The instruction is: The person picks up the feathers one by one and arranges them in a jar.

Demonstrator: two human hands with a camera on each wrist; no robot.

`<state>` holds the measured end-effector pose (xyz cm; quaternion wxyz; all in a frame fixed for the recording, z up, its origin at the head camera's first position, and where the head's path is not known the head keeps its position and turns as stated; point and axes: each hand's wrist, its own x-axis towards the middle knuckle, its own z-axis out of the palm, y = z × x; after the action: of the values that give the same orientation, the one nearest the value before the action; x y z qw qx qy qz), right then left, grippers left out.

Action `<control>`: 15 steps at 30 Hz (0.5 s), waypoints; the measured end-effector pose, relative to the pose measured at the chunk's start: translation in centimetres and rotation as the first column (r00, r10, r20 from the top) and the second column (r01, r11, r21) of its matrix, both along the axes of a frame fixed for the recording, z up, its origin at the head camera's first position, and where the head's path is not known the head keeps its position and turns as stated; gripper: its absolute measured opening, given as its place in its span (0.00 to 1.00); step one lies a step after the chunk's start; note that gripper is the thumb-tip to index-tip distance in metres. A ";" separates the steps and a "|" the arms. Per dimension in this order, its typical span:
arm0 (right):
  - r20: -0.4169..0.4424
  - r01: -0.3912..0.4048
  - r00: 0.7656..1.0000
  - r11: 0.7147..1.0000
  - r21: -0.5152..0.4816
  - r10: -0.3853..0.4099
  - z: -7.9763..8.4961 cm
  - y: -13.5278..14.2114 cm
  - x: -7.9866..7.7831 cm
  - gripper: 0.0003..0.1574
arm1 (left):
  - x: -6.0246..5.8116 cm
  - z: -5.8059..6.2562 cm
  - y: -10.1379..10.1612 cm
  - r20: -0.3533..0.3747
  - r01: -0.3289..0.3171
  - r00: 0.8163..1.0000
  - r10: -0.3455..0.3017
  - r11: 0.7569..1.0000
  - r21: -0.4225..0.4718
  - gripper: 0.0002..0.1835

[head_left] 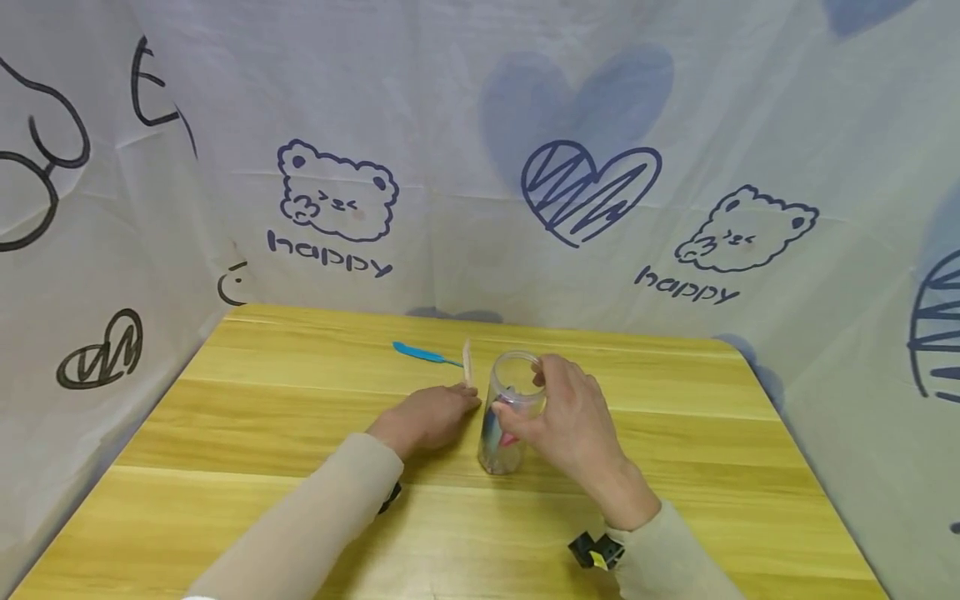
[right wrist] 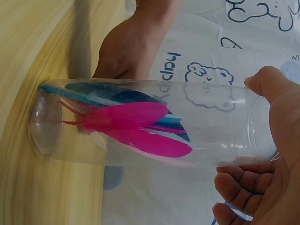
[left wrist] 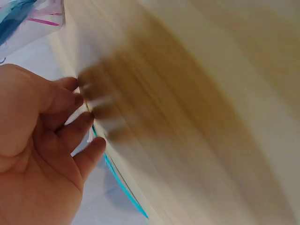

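Note:
My right hand (head_left: pixel 577 417) grips a clear plastic jar (head_left: pixel 497 458) near its open rim, thumb on one side and fingers on the other. The jar stands upright on the table, slightly tilted. Through its wall, the right wrist view shows bright pink feathers (right wrist: pixel 136 115) and dark blue feathers (right wrist: pixel 101 89) inside. Left of the jar, my left hand (head_left: pixel 431 414) reaches down to the tabletop, fingers loosely bent and fingertips touching it. A pale pinkish feather (head_left: pixel 467 364) lies at those fingertips; no grip on it shows. Just behind is a bright blue feather (head_left: pixel 420 353), its quill toward the pale one.
The wooden table (head_left: pixel 660 475) has its far edge close behind the feathers. A white cloth (head_left: pixel 450 150) with printed hearts and bears hangs behind it and at both sides. A dark wrist mount (head_left: pixel 596 551) sits at my right cuff.

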<state>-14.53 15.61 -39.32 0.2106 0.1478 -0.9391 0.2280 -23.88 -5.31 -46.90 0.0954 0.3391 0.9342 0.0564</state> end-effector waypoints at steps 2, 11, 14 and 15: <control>0.000 0.001 1.000 1.000 0.000 -0.001 0.0 0.1 0.1 0.35 | 0.3 0.1 -0.5 -0.003 0.011 1.000 -0.011 1.000 0.018 0.22; -0.027 -0.009 1.000 1.000 0.000 0.009 -0.1 0.3 0.0 0.35 | 1.2 0.6 -3.4 0.007 0.034 0.999 -0.035 0.992 0.118 0.17; -0.020 -0.009 1.000 1.000 0.000 0.009 0.0 0.4 0.0 0.35 | 1.4 0.8 -4.6 0.059 -0.015 0.998 0.007 0.991 0.136 0.17; -0.015 -0.007 1.000 1.000 -0.001 0.007 0.0 0.4 0.0 0.35 | 1.4 0.9 -5.0 0.075 -0.027 0.997 0.017 0.991 0.135 0.18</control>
<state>-14.53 15.99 -39.37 0.2171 0.1525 -0.9368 0.2282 -22.45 -10.27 -46.00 0.1060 0.3322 0.9277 0.1332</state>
